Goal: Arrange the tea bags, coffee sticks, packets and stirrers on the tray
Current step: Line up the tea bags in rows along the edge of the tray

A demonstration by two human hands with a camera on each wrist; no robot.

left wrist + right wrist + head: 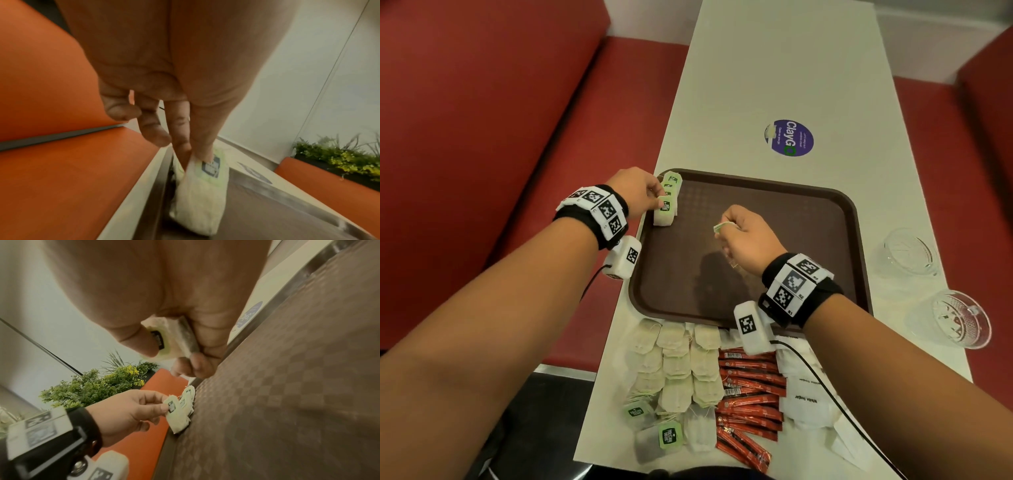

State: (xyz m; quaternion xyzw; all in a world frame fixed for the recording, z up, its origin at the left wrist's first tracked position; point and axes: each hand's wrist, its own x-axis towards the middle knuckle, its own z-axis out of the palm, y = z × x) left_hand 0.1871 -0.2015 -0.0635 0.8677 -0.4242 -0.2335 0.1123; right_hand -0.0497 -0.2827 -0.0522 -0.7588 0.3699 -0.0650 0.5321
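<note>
Already tea bags (667, 200) at tray (825, 209) far-left corner, pinched by left hand (635, 192)

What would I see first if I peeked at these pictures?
A big brown tray on a white table, with the left hand pinching a tea bag at its far left corner. The right hand holds more tea bags over the middle.

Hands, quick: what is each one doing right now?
Left hand: pinching a tea bag at the tray's left edge.
Right hand: gripping another tea bag.
</note>
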